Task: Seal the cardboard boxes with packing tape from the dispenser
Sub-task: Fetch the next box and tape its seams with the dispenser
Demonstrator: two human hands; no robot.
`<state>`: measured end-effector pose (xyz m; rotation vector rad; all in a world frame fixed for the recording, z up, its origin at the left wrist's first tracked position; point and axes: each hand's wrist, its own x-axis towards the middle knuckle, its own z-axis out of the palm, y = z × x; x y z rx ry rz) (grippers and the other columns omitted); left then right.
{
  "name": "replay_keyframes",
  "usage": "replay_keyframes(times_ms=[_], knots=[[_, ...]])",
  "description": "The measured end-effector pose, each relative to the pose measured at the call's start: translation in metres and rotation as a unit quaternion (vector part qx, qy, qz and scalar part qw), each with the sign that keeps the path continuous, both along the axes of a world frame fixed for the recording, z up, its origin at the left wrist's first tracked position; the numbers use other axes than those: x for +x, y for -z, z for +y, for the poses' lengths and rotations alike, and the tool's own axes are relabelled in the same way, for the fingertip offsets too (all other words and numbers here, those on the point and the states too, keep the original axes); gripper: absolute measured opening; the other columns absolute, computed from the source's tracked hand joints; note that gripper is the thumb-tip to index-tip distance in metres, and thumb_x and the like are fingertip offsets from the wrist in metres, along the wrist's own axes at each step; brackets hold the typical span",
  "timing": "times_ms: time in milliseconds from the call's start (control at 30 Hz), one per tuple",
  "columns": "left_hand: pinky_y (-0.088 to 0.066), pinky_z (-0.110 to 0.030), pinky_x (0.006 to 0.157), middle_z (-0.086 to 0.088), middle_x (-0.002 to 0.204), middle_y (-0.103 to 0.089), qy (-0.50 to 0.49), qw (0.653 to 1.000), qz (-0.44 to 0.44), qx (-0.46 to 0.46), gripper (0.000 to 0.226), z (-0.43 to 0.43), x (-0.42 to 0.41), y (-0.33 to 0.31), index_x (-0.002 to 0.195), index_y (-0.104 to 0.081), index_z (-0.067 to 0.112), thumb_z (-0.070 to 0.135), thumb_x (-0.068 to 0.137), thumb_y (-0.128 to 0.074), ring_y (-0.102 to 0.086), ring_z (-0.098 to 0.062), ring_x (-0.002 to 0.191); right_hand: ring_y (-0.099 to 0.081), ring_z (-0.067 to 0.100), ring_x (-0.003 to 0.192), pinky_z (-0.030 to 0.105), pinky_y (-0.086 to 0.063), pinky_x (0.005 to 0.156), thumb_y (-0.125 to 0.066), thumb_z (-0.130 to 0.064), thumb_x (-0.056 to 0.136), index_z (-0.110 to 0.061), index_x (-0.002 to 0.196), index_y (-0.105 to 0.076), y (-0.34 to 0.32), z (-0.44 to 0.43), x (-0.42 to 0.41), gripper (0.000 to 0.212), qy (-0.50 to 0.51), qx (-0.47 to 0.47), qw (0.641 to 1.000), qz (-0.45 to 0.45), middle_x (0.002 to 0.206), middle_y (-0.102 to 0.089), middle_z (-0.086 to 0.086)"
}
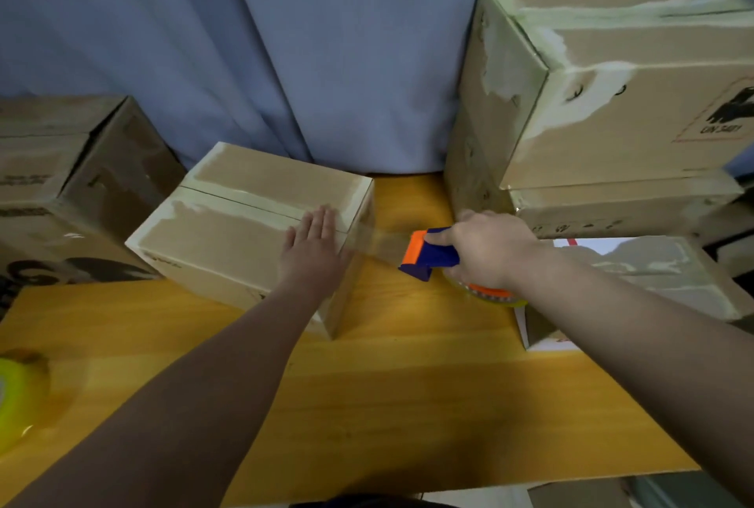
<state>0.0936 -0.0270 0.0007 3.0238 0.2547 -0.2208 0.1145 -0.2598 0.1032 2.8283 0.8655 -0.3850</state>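
A small cardboard box [228, 222] lies on the yellow wooden table [367, 385], its closed top flaps meeting in a seam with tape along it. My left hand [312, 250] lies flat with straight fingers on the box's right end, over the seam. My right hand [485, 248] grips a blue and orange tape dispenser [424, 256] just right of the box. A strip of clear tape [377, 240] stretches from the box's right edge to the dispenser's mouth.
Two taped cardboard boxes [612, 79] are stacked at the back right, with a lower box [653, 275] under my right forearm. Another box [61, 189] stands at the left. A yellow tape roll [16, 397] lies at the left table edge. A blue curtain [285, 38] hangs behind.
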Motion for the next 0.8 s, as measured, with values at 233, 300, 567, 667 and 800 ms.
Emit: replay_keyframes(times_ms=[233,300,567,667,800], knots=[[0.005,-0.037,0.118,0.002,0.16,0.008,-0.016,0.999,-0.023,-0.015,0.068,-0.002,-0.004,0.007,0.152,0.009,0.019,0.055,0.099,-0.012,0.009,-0.015,0.147,-0.056,0.025,0.095,0.031,-0.042,0.064,-0.058,-0.032,0.089,-0.027,0.126,-0.056,0.017,0.04,0.018,0.037,0.001,-0.085,0.994,0.062,0.107,-0.057,0.001],[0.005,-0.036,0.118,0.003,0.16,0.008,-0.021,0.999,-0.027,-0.018,0.067,-0.002,-0.004,0.006,0.152,0.008,0.02,0.055,0.098,-0.013,0.009,-0.014,0.147,-0.057,0.022,0.086,0.029,-0.04,0.057,-0.058,-0.031,0.087,-0.024,0.115,-0.06,0.019,0.049,0.022,0.028,0.004,-0.095,0.991,0.089,0.095,-0.058,-0.003],[0.004,-0.037,0.118,0.004,0.16,0.007,-0.021,0.999,-0.023,-0.008,0.068,-0.003,-0.003,0.004,0.152,0.007,0.02,0.057,0.098,-0.01,0.008,-0.014,0.147,-0.057,0.023,0.079,0.034,-0.051,0.072,-0.063,-0.018,0.08,-0.017,0.093,-0.057,0.028,0.072,0.02,0.014,0.042,-0.158,0.976,0.141,0.086,-0.054,-0.001],[0.004,-0.036,0.118,0.003,0.16,0.008,-0.012,1.0,-0.016,-0.003,0.068,-0.003,-0.003,0.003,0.152,0.008,0.019,0.056,0.098,-0.009,0.008,-0.015,0.147,-0.058,0.024,0.089,0.032,-0.05,0.074,-0.06,-0.024,0.083,-0.019,0.102,-0.06,0.049,0.039,0.015,0.019,0.096,-0.144,0.973,0.155,0.097,-0.056,0.0],[0.004,-0.035,0.118,-0.001,0.16,0.009,0.013,1.0,-0.006,0.001,0.07,-0.001,-0.001,0.0,0.152,0.009,0.015,0.054,0.098,-0.013,0.009,-0.017,0.147,-0.059,0.024,0.1,0.029,-0.046,0.077,-0.063,-0.041,0.086,-0.027,0.131,-0.052,0.071,0.0,0.019,0.048,0.264,0.184,0.925,0.203,0.112,-0.061,0.003]])
